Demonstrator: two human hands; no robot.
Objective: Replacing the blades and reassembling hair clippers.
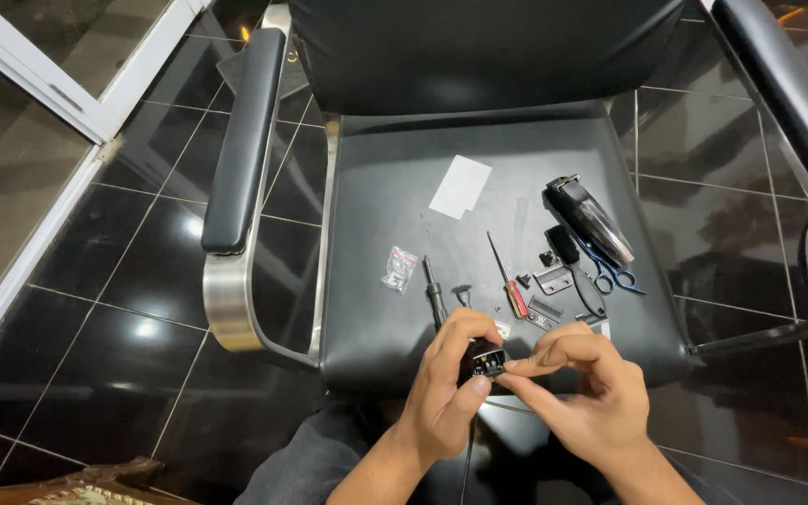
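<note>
The scene is dim overall, lit from above — bright spots of glare sit on the glossy black floor tiles (133, 327) and a soft sheen runs across the chair seat (479, 187). The chrome armrest frame (226, 299) catches a strong highlight. Both hands (526, 383) are evenly lit and fairly sharp. Straight lines bow toward the edges — wide-angle distortion. The bottom left corner is dark and blurred.

Parts count on the chair seat (376, 318)

We count two screwdrivers (435, 292) (507, 278), one pair of scissors (612, 273), one clipper housing (594, 218), one white sheet (460, 186), one small plastic bag (400, 268), several tiny loose parts.
</note>
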